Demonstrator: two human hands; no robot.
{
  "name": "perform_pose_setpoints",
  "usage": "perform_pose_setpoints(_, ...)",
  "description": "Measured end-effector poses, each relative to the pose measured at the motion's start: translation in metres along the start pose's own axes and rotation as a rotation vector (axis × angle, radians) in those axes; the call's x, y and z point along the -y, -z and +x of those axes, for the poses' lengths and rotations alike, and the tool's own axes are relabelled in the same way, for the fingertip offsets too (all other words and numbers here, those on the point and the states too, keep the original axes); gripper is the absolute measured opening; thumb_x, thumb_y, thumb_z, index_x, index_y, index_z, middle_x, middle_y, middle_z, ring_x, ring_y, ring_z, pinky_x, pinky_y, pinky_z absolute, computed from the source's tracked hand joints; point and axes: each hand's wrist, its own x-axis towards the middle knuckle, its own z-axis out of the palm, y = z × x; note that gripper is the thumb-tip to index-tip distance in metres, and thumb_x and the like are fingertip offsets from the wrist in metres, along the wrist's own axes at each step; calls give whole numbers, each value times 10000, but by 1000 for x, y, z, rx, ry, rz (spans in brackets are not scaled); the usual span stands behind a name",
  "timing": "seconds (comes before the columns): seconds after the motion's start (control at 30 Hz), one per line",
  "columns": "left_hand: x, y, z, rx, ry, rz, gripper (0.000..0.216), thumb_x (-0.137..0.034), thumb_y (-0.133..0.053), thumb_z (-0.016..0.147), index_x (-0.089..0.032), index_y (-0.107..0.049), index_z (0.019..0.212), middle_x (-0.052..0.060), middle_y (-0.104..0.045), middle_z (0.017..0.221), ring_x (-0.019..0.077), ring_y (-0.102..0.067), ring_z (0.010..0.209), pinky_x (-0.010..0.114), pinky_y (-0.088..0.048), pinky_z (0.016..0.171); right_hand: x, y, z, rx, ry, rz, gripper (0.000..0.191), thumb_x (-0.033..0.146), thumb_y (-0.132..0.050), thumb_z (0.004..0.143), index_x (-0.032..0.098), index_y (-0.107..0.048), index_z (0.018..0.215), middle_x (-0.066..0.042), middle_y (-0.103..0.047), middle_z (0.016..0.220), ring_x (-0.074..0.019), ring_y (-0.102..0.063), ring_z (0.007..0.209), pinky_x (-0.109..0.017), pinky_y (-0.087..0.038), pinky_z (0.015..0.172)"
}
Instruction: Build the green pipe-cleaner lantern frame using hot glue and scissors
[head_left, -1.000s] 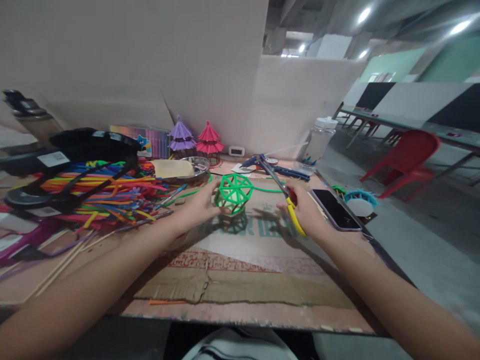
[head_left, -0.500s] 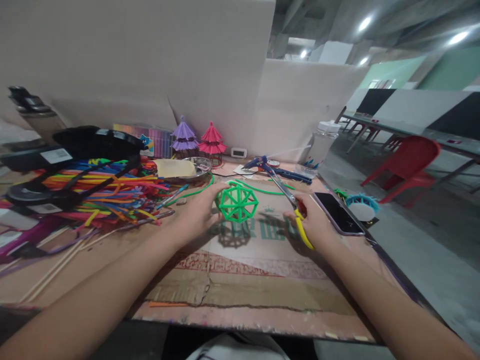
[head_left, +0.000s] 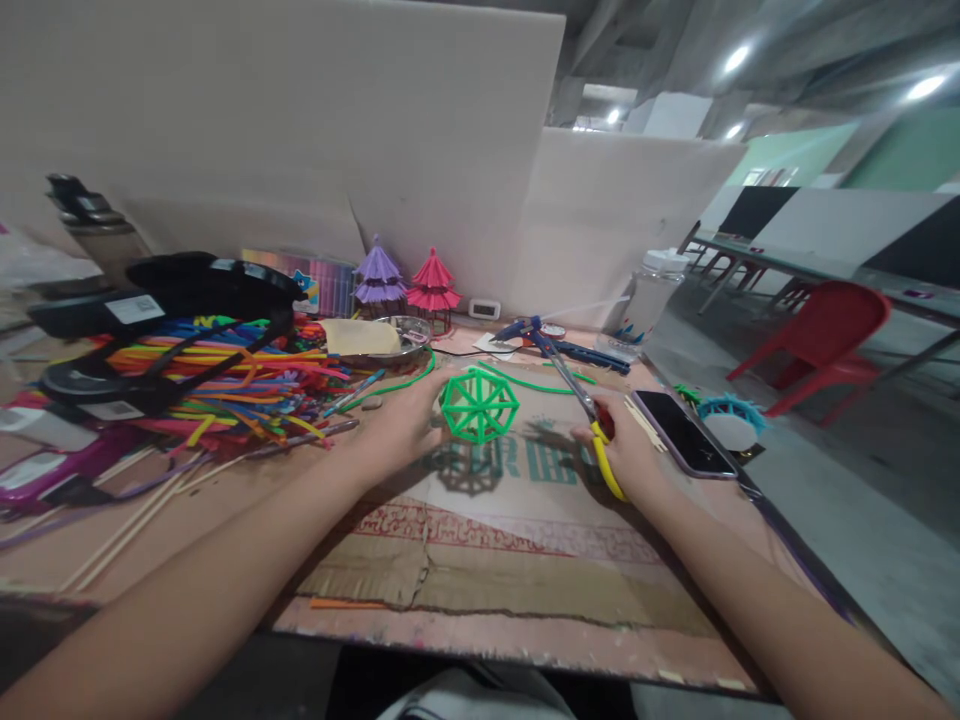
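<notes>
Between the fingers of my left hand (head_left: 409, 425) is a green pipe-cleaner frame (head_left: 480, 405), an eight-sided wheel with spokes, held just above the cardboard and casting a shadow on it. My right hand (head_left: 634, 455) grips yellow-handled scissors (head_left: 609, 465) by the handles, blades pointing away from me and up to the left. The scissors are apart from the green frame. Behind the frame a loose green pipe cleaner (head_left: 536, 383) lies on the cardboard, and another green pipe cleaner (head_left: 409, 383) curves away to the left.
A heap of coloured pipe cleaners (head_left: 225, 375) lies at the left under black headgear (head_left: 217, 280). Purple (head_left: 379, 275) and pink (head_left: 433, 280) small pagodas stand at the back. Near my right hand lies a phone (head_left: 686, 435); behind are a glue gun (head_left: 521, 330) and a bottle (head_left: 652, 300).
The whole view has shifted slightly, placing things a little further right and down. Both hands keep their hold, and a few pale sticks now show beside the phone.
</notes>
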Motion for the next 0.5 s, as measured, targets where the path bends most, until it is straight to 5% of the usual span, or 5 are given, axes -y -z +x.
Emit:
perform_pose_setpoints(0.27,5,-3,1,41,24,-15,695,-311,-744,834,-260,-425,1450,120,-592,1422,324,-584,1294,486,-465,1079,16,10,-12,20,183,17,460,466,-709,777,200,-606,1138,-43,-604,890,-219,-543,759,-353,-462,684)
perform_pose_setpoints(0.5,12,-17,5,21,314,-530,542,-383,-776,805,-230,-539,1267,113,-690,1256,280,-693,1119,495,-539,1000,19,3,-13,32,119,-25,459,512,-668,809,196,-603,1136,-72,-634,907,-236,-568,764,-372,-478,684)
